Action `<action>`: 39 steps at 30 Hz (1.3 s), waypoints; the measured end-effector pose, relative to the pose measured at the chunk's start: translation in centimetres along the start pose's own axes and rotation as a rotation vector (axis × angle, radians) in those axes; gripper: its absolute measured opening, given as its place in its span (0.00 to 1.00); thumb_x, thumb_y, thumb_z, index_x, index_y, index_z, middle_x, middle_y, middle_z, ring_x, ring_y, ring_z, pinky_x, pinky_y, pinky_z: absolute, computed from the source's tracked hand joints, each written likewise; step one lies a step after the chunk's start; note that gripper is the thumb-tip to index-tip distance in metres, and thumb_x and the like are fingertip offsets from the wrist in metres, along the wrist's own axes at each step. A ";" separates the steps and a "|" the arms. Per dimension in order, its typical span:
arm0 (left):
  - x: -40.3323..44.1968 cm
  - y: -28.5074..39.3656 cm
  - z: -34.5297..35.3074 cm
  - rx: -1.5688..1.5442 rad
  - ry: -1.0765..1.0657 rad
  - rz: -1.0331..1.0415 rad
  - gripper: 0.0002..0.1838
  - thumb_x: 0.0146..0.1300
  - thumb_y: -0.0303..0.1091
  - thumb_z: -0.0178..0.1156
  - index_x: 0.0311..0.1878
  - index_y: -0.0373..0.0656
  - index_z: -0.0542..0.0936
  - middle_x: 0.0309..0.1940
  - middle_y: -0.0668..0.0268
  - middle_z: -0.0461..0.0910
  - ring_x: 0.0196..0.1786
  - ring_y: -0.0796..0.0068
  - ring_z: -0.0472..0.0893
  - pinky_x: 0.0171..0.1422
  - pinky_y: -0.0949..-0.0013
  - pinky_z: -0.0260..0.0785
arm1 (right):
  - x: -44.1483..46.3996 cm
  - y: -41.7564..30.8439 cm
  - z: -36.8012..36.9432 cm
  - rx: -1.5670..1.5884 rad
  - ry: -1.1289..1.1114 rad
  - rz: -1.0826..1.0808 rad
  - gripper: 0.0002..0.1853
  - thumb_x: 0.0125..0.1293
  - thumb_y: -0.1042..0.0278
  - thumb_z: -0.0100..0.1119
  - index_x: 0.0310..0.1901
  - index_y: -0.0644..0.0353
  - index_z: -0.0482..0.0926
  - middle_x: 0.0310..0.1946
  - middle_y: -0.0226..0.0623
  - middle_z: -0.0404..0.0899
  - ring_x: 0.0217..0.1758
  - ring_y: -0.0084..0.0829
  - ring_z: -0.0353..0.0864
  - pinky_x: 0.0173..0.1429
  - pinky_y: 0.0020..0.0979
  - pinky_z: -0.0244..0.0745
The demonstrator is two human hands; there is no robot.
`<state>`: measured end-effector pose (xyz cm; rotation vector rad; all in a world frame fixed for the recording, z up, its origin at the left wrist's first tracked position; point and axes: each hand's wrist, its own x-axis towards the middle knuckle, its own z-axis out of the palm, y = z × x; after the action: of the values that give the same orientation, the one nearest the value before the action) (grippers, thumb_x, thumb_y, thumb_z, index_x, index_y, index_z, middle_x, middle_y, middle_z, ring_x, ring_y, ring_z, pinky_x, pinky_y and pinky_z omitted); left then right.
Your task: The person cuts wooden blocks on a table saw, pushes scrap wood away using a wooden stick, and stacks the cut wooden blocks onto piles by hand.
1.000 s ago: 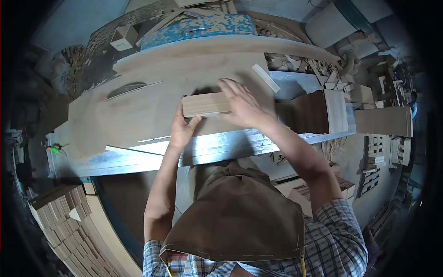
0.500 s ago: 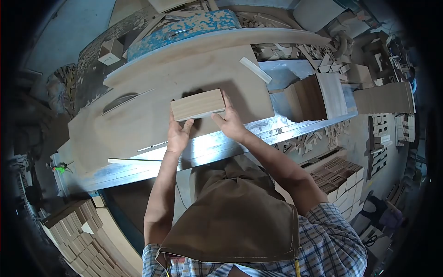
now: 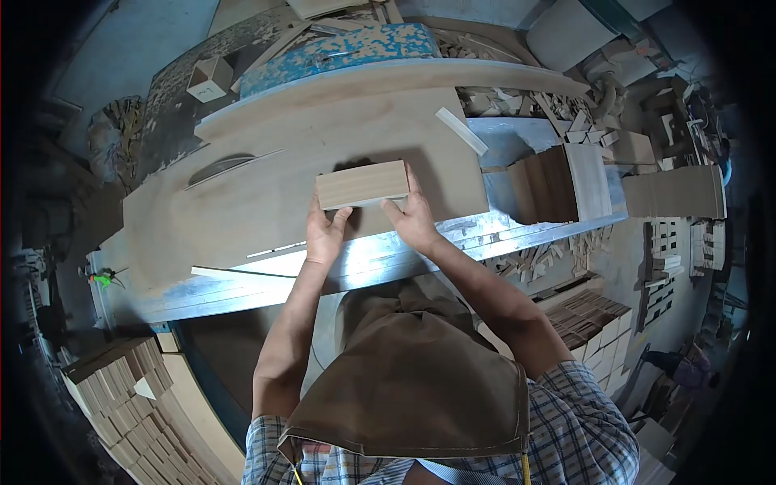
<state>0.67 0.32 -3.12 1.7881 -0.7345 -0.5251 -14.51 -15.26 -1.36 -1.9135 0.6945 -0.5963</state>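
A pale rectangular wooden block [image 3: 362, 184], with a lighter edge facing me, is held level between my two hands over the brown sheet-covered machine table [image 3: 275, 186]. My left hand [image 3: 325, 234] grips its left end, thumb on the near edge. On the right end my right hand [image 3: 415, 218] is closed the same way, thumb along the near edge. The fingers on the far side are partly hidden behind the block. To the left, a curved saw blade [image 3: 222, 170] shows in a slot in the sheet.
A long wooden fence [image 3: 388, 77] crosses behind the block. Brown boards [image 3: 543, 186] stand in a row at right, near a loose pale strip [image 3: 461, 131]. Stacked wood pieces [image 3: 133, 404] fill the lower left, with another stack [image 3: 586, 323] at lower right. A person [image 3: 683, 368] is at far right.
The camera view has shifted slightly, so the scene sits a little further right and lower. Both hands keep hold of the block, which has moved slightly away from me over the table.
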 end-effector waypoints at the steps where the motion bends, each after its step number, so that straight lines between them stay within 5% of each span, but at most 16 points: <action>1: 0.1 -0.1 -0.1 -0.034 0.004 0.005 0.43 0.67 0.26 0.71 0.80 0.29 0.58 0.71 0.46 0.74 0.75 0.56 0.72 0.81 0.61 0.62 | 0.1 -0.1 -0.1 -0.017 0.013 -0.003 0.46 0.67 0.70 0.68 0.81 0.68 0.53 0.75 0.58 0.67 0.79 0.49 0.68 0.81 0.39 0.62; 7: -1.0 4.6 -3.3 -0.151 0.009 -0.088 0.42 0.61 0.28 0.77 0.74 0.30 0.65 0.67 0.47 0.76 0.72 0.56 0.74 0.79 0.58 0.66 | 2.6 -5.6 -5.0 -0.026 -0.206 0.051 0.44 0.62 0.66 0.76 0.77 0.67 0.64 0.69 0.52 0.75 0.74 0.42 0.75 0.77 0.39 0.68; 9: -1.1 5.3 -4.8 -0.251 -0.025 -0.090 0.41 0.60 0.32 0.79 0.72 0.32 0.67 0.64 0.49 0.76 0.70 0.57 0.76 0.76 0.57 0.69 | 4.3 -5.4 -5.8 0.291 -0.355 0.144 0.43 0.62 0.65 0.77 0.76 0.65 0.65 0.63 0.46 0.80 0.69 0.35 0.78 0.74 0.37 0.71; 11: -1.3 7.0 -5.8 -0.736 -0.149 -0.350 0.41 0.63 0.38 0.78 0.72 0.33 0.67 0.63 0.51 0.77 0.67 0.59 0.77 0.73 0.57 0.71 | 5.7 -7.3 -6.3 0.292 -0.444 0.230 0.42 0.64 0.64 0.77 0.75 0.64 0.66 0.61 0.42 0.80 0.67 0.32 0.77 0.72 0.35 0.72; 12: -1.4 7.5 -5.7 -0.751 -0.061 -0.440 0.40 0.65 0.45 0.76 0.72 0.32 0.69 0.62 0.53 0.78 0.66 0.61 0.78 0.72 0.58 0.72 | 6.1 -7.6 -5.9 0.376 -0.504 0.314 0.47 0.62 0.57 0.79 0.75 0.71 0.64 0.63 0.50 0.79 0.67 0.40 0.79 0.72 0.37 0.73; 13: -1.1 7.4 -5.7 -0.756 -0.050 -0.431 0.40 0.65 0.45 0.76 0.72 0.32 0.69 0.62 0.53 0.78 0.66 0.61 0.78 0.72 0.58 0.72 | 5.9 -7.7 -5.2 0.370 -0.513 0.304 0.47 0.62 0.57 0.79 0.75 0.71 0.64 0.63 0.50 0.79 0.67 0.40 0.79 0.72 0.37 0.73; 15: -0.4 6.3 -5.8 -0.830 -0.035 -0.524 0.39 0.68 0.50 0.73 0.71 0.32 0.71 0.62 0.53 0.79 0.66 0.62 0.78 0.71 0.58 0.72 | 4.3 -7.4 -3.1 0.647 -0.342 0.677 0.45 0.64 0.55 0.78 0.74 0.71 0.64 0.65 0.49 0.77 0.70 0.39 0.76 0.74 0.39 0.69; 22: 2.9 1.1 -7.6 -0.873 -0.094 -0.613 0.42 0.69 0.55 0.71 0.73 0.32 0.70 0.63 0.52 0.79 0.67 0.62 0.78 0.72 0.60 0.71 | 4.8 -4.1 2.5 0.755 -0.436 0.647 0.36 0.69 0.56 0.72 0.72 0.65 0.69 0.67 0.46 0.77 0.72 0.37 0.75 0.74 0.42 0.70; 25: 4.0 -0.9 -7.5 -0.669 0.192 -0.505 0.42 0.69 0.55 0.70 0.74 0.32 0.69 0.62 0.53 0.80 0.67 0.62 0.78 0.72 0.62 0.69 | 7.7 -4.9 4.0 0.807 -0.415 0.721 0.36 0.70 0.53 0.72 0.72 0.63 0.70 0.69 0.43 0.76 0.72 0.37 0.75 0.73 0.45 0.71; 27: 2.7 -1.2 -7.9 -0.388 0.408 -0.599 0.39 0.70 0.56 0.69 0.70 0.32 0.72 0.60 0.56 0.81 0.64 0.66 0.79 0.72 0.65 0.67 | 10.5 -4.8 5.4 0.722 -0.380 0.757 0.36 0.71 0.52 0.70 0.73 0.62 0.70 0.68 0.42 0.77 0.72 0.38 0.76 0.73 0.45 0.71; 28: 2.7 -2.1 -7.7 -0.448 0.359 -0.526 0.36 0.69 0.63 0.67 0.63 0.40 0.75 0.50 0.61 0.83 0.45 0.73 0.83 0.50 0.67 0.76 | 11.8 -4.5 6.1 0.643 -0.337 0.800 0.36 0.72 0.51 0.68 0.74 0.60 0.69 0.68 0.41 0.78 0.72 0.39 0.76 0.74 0.45 0.72; 31: 4.5 -0.9 -5.8 -0.631 0.159 -0.754 0.38 0.68 0.67 0.65 0.62 0.40 0.75 0.44 0.61 0.83 0.41 0.72 0.84 0.45 0.68 0.77 | 15.8 -3.5 7.9 0.489 -0.368 0.776 0.39 0.70 0.47 0.70 0.75 0.58 0.69 0.69 0.41 0.77 0.72 0.38 0.76 0.72 0.49 0.73; 32: 6.0 -0.4 -5.0 -0.650 0.179 -0.780 0.34 0.69 0.66 0.65 0.53 0.39 0.78 0.43 0.61 0.82 0.34 0.70 0.83 0.39 0.68 0.77 | 17.0 -2.2 8.8 0.485 -0.381 0.779 0.39 0.70 0.47 0.70 0.75 0.58 0.69 0.69 0.41 0.77 0.72 0.38 0.76 0.72 0.49 0.73; 35: 10.3 -0.6 -3.2 -0.776 0.254 -0.817 0.37 0.69 0.67 0.63 0.55 0.37 0.77 0.43 0.58 0.82 0.36 0.67 0.84 0.39 0.66 0.80 | 19.2 0.6 10.2 0.569 -0.464 0.708 0.41 0.68 0.43 0.71 0.75 0.56 0.69 0.68 0.40 0.78 0.73 0.39 0.75 0.71 0.51 0.73; 36: 11.4 -0.7 -3.0 -0.688 0.279 -0.839 0.44 0.71 0.70 0.59 0.64 0.31 0.72 0.49 0.53 0.81 0.42 0.63 0.87 0.46 0.61 0.84 | 19.8 0.0 10.1 0.484 -0.477 0.725 0.41 0.67 0.42 0.72 0.75 0.56 0.69 0.68 0.39 0.79 0.72 0.39 0.76 0.71 0.50 0.74; 39: 12.8 -0.9 -3.0 -0.576 0.208 -0.845 0.44 0.74 0.68 0.55 0.67 0.30 0.71 0.50 0.51 0.81 0.44 0.60 0.87 0.47 0.60 0.84 | 21.2 -2.7 8.6 0.212 -0.517 0.733 0.41 0.66 0.40 0.71 0.73 0.56 0.72 0.66 0.40 0.80 0.71 0.42 0.78 0.70 0.48 0.74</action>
<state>12.04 -6.45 -3.02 1.4978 0.3452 -0.9655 6.99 -23.53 -0.14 -1.3840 0.8711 0.2705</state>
